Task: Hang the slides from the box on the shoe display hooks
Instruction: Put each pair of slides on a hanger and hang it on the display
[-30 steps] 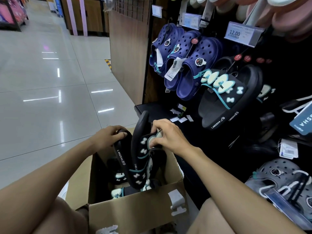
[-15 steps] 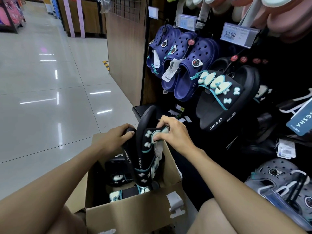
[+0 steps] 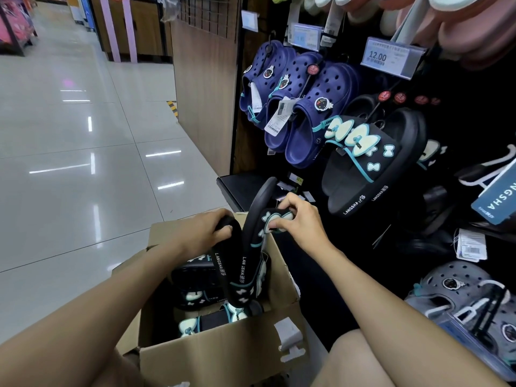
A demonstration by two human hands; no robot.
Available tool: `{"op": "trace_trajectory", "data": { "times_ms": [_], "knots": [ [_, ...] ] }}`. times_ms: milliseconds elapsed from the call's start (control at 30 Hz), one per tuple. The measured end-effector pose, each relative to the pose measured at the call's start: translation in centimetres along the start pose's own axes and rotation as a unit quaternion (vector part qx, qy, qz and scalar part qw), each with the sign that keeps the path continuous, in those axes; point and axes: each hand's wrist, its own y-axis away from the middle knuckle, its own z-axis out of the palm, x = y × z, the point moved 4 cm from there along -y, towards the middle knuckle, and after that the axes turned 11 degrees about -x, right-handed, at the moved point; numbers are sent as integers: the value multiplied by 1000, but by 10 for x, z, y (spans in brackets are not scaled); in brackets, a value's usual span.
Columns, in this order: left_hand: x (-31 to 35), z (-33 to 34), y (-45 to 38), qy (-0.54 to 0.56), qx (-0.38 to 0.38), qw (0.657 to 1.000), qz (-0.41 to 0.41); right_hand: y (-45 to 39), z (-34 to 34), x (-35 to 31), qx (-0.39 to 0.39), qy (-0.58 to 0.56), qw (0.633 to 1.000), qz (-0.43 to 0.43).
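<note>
Display wall point(image 3: 460, 113) fills the right side, dark, hung w/ rows of shoes: navy clogs point(image 3: 304, 107) far-centre, grey clogs point(image 3: 463, 297) near-right, pale pink pairs along the top. Price tag point(image 3: 386, 57) reads 12.00. Just below it a hung black slide pair point(image 3: 371, 169) w/ pale bows sits on its hook point(image 3: 375, 110), so that's the matching row

Cardboard box point(image 3: 223, 356) sits near-centre on the tiled floor, flaps open, more black bow slides point(image 3: 201, 291) lying inside

Held pair point(image 3: 243, 261) stands upright, heels up, toes down at the box mouth, partly lifted out. Left hand point(image 3: 206, 233) grips the heel end of the left slide, fingers curled over the top. Right hand point(image 3: 298, 222) pinches the bow strap of the right slide, thumb + fingertips closed on it

Step looks like: pulling a pair out of the box, hanging not yet done. Can't tell if the two slides are tied together, or where their hang loop is

Next move prob needs: lift pair clear of the box, carry right + up to the black-slide hook, find the loop and thread it over the hook tip in front of the hung pair
</note>
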Motion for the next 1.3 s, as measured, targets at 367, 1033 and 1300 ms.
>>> {"op": "trace_trajectory", "data": {
  "times_ms": [367,1033,1300],
  "knots": [
    [-1,-2,-1,14,3,999,52,-4,-6,9,56,-32,998,19],
    [-44,-16,-1,15,76,996,-46,-11,-5,16,81,-36,996,22],
    [-61,-22,7,49,115,986,-106,-9,-6,11,103,-72,992,31]
  ]
}}
